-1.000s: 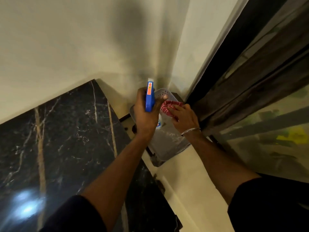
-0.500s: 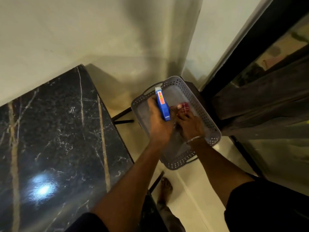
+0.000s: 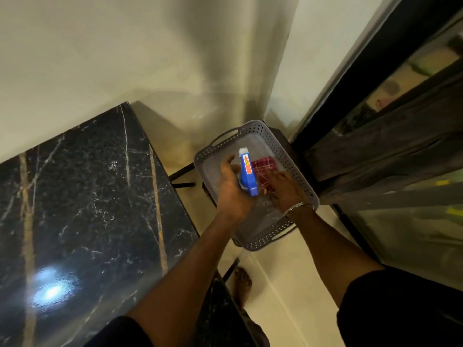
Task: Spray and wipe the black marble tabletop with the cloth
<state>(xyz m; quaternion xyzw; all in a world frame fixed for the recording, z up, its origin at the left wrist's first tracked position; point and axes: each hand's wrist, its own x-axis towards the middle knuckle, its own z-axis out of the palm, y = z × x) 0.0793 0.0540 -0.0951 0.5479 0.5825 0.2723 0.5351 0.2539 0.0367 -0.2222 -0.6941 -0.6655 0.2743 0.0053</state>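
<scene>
The black marble tabletop (image 3: pixel 82 196) with white and gold veins fills the left side. Right of it, a grey perforated basket (image 3: pixel 288 156) sits low by the wall corner. Inside the basket stands a blue spray bottle (image 3: pixel 246 171) with a white nozzle, seen from above. My left hand (image 3: pixel 231 189) is around its neck, fingers loosened and blurred. A red checked cloth (image 3: pixel 263 166) lies in the basket beside the bottle. My right hand (image 3: pixel 288 189), with a metal bangle on the wrist, rests its fingertips on the cloth's near edge.
The basket sits on a dark stand beside a dark-framed glass door (image 3: pixel 400 121) with a curtain. Cream walls meet in the corner behind. A bare foot (image 3: pixel 241 284) stands on the pale floor between the table and the door. A lamp glare (image 3: pixel 52 289) shows on the marble.
Both hands came down from in front of the wall into the basket. The bottle now stands inside it and the cloth lies flat there; my right hand no longer bunches the cloth.
</scene>
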